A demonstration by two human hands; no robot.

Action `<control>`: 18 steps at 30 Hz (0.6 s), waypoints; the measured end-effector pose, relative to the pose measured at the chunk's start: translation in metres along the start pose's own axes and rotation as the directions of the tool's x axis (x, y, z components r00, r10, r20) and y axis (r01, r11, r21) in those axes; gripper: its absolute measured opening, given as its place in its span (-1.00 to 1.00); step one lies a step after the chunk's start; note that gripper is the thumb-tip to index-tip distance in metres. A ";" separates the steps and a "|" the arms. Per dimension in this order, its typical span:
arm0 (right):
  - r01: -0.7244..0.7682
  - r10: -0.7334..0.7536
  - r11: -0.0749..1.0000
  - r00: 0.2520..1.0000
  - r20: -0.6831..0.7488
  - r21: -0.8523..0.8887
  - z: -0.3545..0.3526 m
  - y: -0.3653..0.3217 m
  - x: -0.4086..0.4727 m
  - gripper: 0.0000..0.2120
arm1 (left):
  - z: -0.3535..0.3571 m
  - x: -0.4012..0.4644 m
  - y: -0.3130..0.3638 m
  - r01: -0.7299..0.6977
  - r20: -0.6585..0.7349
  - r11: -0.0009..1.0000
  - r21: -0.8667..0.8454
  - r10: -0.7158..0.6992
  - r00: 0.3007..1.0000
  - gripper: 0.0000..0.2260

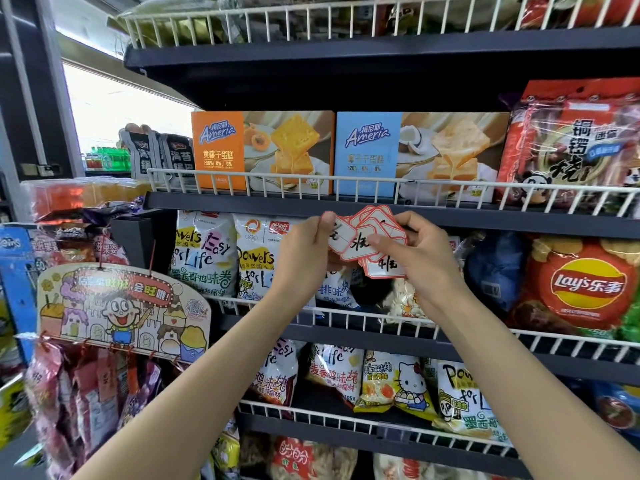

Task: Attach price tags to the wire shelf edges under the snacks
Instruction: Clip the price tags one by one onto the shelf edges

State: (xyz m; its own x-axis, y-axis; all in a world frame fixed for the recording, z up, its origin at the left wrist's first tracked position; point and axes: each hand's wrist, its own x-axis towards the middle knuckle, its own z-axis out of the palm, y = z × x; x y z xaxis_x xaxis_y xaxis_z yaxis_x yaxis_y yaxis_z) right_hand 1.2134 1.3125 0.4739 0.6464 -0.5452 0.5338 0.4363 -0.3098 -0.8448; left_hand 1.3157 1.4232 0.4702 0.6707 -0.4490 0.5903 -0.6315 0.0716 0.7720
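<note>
Both my hands are raised in front of the dark shelf edge [242,204] below the white wire rail [277,176]. My right hand [415,258] grips a fanned stack of white price tags with red borders [377,233], handwritten in black. My left hand [304,251] pinches the leftmost tag [339,237] of that stack between thumb and fingers. Above the rail stand an orange cake box [221,150] and a blue cake box [370,150]. White snack bags [204,251] sit on the shelf below, behind my hands.
A red snack bag [571,143] fills the upper right, and a Lay's bag [588,285] the shelf under it. Lower wire rails [346,315] hold more snack bags. A cartoon hanging display [121,306] with dangling packets juts out at the left.
</note>
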 end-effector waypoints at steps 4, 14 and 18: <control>-0.007 0.007 1.000 1.000 -0.008 0.000 -0.004 0.001 0.001 -0.81 | -0.008 0.004 0.000 0.043 -0.153 0.989 -0.142 -0.065 0.986 -0.66; 0.045 -0.046 0.995 0.999 -0.016 -0.085 0.003 -0.002 0.000 -0.84 | 0.001 -0.001 -0.001 0.013 0.035 0.993 -0.117 -0.009 0.999 -0.83; -0.022 0.023 0.999 1.000 0.003 -0.034 -0.002 0.000 0.002 -0.92 | -0.001 -0.001 0.002 0.037 -0.025 0.985 -0.171 -0.042 0.999 -0.89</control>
State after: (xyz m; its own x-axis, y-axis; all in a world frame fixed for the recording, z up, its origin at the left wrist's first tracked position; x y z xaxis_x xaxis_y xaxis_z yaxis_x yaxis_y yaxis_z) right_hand 1.2137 1.3099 0.4751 0.6582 -0.5494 0.5147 0.4000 -0.3240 -0.8573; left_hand 1.3144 1.4251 0.4715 0.7063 -0.4293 0.5628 -0.5301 0.2061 0.8225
